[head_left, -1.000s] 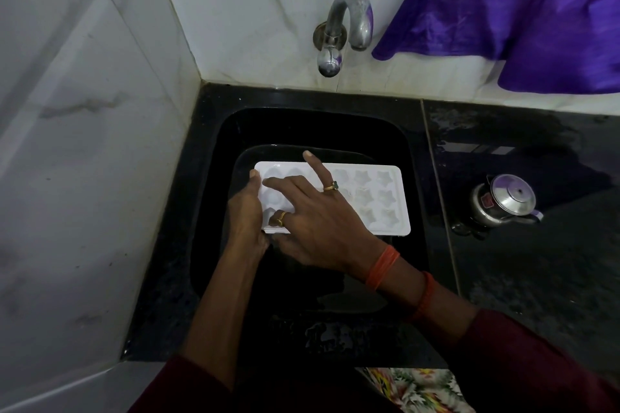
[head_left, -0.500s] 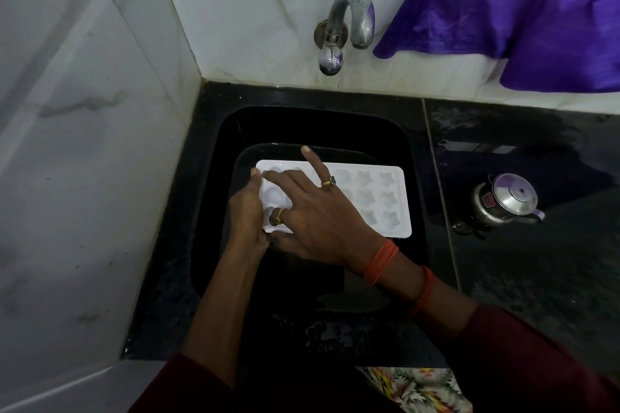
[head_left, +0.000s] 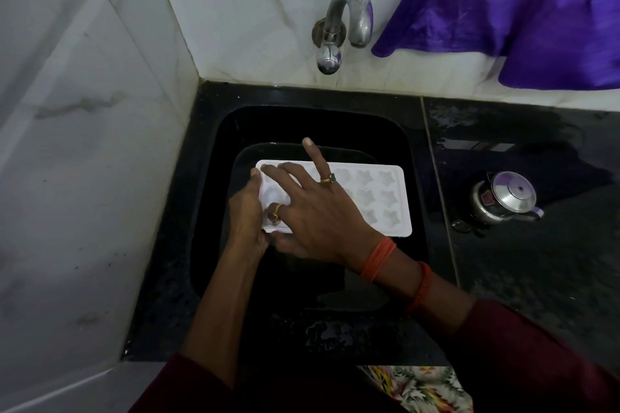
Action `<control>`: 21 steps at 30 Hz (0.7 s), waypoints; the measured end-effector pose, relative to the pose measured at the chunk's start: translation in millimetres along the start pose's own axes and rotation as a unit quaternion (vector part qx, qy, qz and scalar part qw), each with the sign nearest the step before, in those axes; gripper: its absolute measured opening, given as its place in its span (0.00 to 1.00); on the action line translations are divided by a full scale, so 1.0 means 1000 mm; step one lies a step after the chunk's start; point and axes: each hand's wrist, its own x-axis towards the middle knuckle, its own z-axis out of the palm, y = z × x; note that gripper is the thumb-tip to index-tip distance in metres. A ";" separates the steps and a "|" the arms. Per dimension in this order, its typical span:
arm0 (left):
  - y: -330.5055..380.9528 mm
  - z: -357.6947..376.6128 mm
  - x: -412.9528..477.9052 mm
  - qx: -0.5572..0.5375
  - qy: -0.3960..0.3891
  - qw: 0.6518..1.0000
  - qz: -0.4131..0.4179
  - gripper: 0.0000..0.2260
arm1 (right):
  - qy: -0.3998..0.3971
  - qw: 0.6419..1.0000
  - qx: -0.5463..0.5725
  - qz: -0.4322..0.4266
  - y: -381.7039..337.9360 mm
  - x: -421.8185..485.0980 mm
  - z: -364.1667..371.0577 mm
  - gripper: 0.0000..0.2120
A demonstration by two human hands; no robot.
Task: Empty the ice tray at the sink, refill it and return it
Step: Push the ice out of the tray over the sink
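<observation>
Head view: we see left hand (head_left: pixel 246 208) gripping ice tray (head_left: pixel 379 198) by its frame-left end over sink (head_left: pixel 414 178); right hand (head_left: pixel 322 214) resting on it, fingers splayed wide.

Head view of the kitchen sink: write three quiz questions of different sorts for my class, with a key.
1. True or false: water is running from the curved metal tap.
2. The white plastic ice tray with star-shaped moulds is held: A over the black sink; B on the counter; C against the wall.
3. Fill in: the small steel pot stands on the tray's ____ side.
Key: 1 false; 2 A; 3 right.
</observation>
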 end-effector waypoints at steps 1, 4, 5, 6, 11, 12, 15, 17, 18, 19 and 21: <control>0.000 0.000 0.000 0.001 -0.001 1.000 0.001 0.18 | 0.000 1.000 -0.004 0.002 -0.001 0.000 0.000 0.20; -0.001 0.000 0.000 0.005 -0.008 1.000 0.004 0.19 | -0.001 1.000 0.000 0.004 -0.002 0.001 0.000 0.21; -0.001 0.000 0.000 0.004 -0.007 1.000 0.006 0.20 | -0.001 1.000 0.001 0.005 -0.003 0.001 0.000 0.21; -0.001 0.000 -0.001 0.003 -0.007 1.000 0.005 0.22 | -0.002 1.000 0.000 0.005 -0.003 0.000 0.000 0.21; 0.001 -0.001 0.000 0.010 -0.004 1.000 0.008 0.23 | -0.002 1.000 -0.015 0.012 -0.002 -0.002 0.002 0.20; 0.001 -0.001 0.001 0.008 -0.004 1.000 0.010 0.22 | 0.006 1.000 -0.013 0.014 -0.002 -0.002 0.001 0.19; 0.002 0.000 0.000 -0.004 -0.014 1.000 0.009 0.20 | 0.026 0.999 -0.006 0.024 -0.002 -0.001 0.000 0.17; 0.003 0.001 0.001 0.003 -0.014 1.000 0.008 0.18 | 0.018 0.999 -0.010 0.028 -0.003 -0.001 0.001 0.19; 0.002 0.001 0.001 0.000 -0.013 1.000 0.011 0.18 | 0.011 0.999 -0.010 0.028 -0.003 -0.001 0.002 0.19; 0.002 0.001 0.001 -0.008 -0.016 1.000 0.014 0.17 | 0.005 1.000 -0.006 0.027 -0.003 -0.001 0.002 0.19; 0.001 0.002 0.001 -0.020 -0.021 0.999 0.016 0.17 | 0.002 1.000 0.001 0.020 -0.004 0.001 0.003 0.18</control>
